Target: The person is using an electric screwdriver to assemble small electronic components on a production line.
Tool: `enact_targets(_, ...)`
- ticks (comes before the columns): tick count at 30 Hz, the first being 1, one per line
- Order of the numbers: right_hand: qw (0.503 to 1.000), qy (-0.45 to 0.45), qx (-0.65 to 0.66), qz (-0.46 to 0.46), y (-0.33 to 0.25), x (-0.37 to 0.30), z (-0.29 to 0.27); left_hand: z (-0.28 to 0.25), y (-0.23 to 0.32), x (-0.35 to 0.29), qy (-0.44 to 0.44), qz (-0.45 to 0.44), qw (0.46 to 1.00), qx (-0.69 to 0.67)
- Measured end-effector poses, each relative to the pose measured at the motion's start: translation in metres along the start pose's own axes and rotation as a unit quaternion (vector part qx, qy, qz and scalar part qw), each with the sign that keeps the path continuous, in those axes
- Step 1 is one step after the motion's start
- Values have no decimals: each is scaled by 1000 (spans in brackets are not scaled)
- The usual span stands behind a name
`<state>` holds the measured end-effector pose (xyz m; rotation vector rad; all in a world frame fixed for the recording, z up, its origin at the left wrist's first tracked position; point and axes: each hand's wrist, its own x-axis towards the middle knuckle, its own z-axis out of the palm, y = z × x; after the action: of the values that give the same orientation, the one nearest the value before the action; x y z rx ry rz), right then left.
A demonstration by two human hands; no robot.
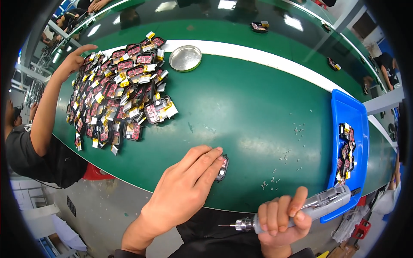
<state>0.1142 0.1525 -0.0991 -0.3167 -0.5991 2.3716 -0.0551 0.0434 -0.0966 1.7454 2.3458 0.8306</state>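
Note:
On the green tabletop near me, my left hand (183, 191) lies over a small black plastic case (223, 168) with a red circuit board inside. Its fingers are pressed together on the case and hide the case's left part. My right hand (284, 217) is wrapped round a grey electric screwdriver (322, 204) at the table's front edge. The screwdriver's thin bit (226, 225) points left, below the case and apart from it. Several tiny screws (275, 180) are scattered on the table to the right of the case.
A big heap of similar cases (116, 90) with silver and yellow battery packs fills the left. Beside it lies a round metal tin (185, 58). A blue tray (340, 107) at right holds several cases. A co-worker's hand (71, 64) touches the heap. Beyond runs a green conveyor belt (206, 23).

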Motion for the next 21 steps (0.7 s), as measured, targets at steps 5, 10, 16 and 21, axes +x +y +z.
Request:
enact_targets(5,999,-13,-12,35,8,0,-2,-3,2,7,7,29,997,76)
enact_targets(10,999,34,0,16,10,-3,-1,-6,-15,2,66,62,993,74)
enact_targets(16,998,11,30,46,-2,-4,7,-86,-62,-2,268,-89,945,162)
enact_targets(21,997,12,43,61,-4,-1,-1,-133,-144,-5,237,-188,927,223)
